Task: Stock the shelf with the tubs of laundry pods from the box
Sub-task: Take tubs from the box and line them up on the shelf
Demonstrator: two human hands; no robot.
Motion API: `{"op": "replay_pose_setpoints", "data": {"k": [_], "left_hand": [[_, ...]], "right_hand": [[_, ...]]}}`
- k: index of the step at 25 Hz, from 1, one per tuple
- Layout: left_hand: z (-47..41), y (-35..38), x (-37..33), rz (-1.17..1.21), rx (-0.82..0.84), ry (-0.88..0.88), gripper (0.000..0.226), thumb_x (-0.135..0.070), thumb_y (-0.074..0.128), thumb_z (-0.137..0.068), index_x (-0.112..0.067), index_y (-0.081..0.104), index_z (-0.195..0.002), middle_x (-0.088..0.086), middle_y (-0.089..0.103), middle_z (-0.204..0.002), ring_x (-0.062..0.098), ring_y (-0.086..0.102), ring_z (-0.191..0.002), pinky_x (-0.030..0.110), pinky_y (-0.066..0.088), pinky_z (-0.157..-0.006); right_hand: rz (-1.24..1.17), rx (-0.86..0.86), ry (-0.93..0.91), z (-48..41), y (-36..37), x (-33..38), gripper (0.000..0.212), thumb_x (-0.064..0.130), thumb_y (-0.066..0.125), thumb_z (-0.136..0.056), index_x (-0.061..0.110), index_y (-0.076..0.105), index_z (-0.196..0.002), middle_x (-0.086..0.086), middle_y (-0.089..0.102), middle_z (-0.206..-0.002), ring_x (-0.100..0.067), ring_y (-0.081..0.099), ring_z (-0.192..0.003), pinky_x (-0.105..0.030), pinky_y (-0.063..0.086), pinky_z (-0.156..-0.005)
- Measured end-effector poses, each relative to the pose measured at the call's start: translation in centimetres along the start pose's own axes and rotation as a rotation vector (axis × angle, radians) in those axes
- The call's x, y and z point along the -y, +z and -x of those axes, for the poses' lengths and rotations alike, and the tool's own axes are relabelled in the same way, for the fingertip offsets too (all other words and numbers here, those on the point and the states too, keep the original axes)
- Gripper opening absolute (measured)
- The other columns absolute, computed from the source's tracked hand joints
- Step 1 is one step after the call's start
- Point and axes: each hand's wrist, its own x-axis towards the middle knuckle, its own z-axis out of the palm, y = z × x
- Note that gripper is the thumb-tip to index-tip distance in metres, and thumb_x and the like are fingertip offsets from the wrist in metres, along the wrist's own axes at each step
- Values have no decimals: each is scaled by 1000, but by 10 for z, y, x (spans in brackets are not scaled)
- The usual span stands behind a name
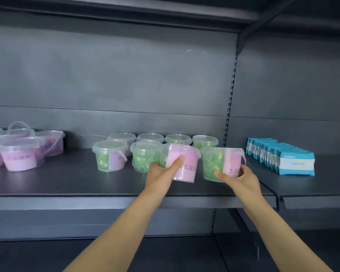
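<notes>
Just in front of the green tubs (145,152), each hand gripped one tub: left hand (163,171) tilted, right hand (238,176) upright.

Right tub (222,163) pink label: "洗衣"; other labels blurred.

Left hand (161,171) grips tilted tub (182,163); right hand (238,176) grips another tub (220,163).
</notes>
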Motion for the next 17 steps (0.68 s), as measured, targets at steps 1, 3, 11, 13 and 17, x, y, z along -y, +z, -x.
{"op": "replay_pose_setpoints", "data": {"k": [1, 3, 11, 13, 17], "left_hand": [[-9, 16, 3, -19, -29, -11, 56, -49, 72, -72, -12, 48, -107, -11, 57, -94, 14, 54, -95, 25, 37, -81], [-29, 40, 11, -44, -73, -29, 71, -55, 76, -62, -9, 46, -107, -5, 58, -101, 16, 56, -98, 27, 41, -83], [-88, 65, 26, -345, -93, 27, 66, -38, 78, -70, -8, 47, -121, 1, 57, -119, 21, 56, -107, 26, 43, -88], [-102, 60, 34, -492, -78, 18, 71, -48, 76, -67, -15, 52, -127, 1, 62, -123, 21, 58, -111, 26, 44, -86], [-108, 55, 42, -617, -98, 55, 72, -56, 73, -66, -14, 56, -122, 2, 66, -113, 22, 61, -103, 23, 41, -75]], "right_hand": [[5, 2, -8, -15, -4, -5, 62, 28, 80, -70, 12, 49, -121, 0, 58, -104, -16, 55, -90, -27, 41, -74], [21, 22, -14, -38, -7, -16, 67, 30, 81, -69, 11, 49, -124, -3, 59, -109, -18, 56, -94, -29, 41, -76], [34, 49, -35, -99, 5, -44, 72, 28, 85, -62, 13, 50, -123, -3, 59, -111, -21, 57, -100, -29, 44, -77], [25, 75, -30, -112, 12, -45, 72, 23, 86, -59, 14, 51, -121, -2, 59, -110, -21, 57, -100, -29, 45, -78], [108, 165, 29, -131, 32, -52, 72, 21, 87, -55, 11, 54, -118, -5, 60, -112, -22, 58, -101, -32, 50, -81]]}}
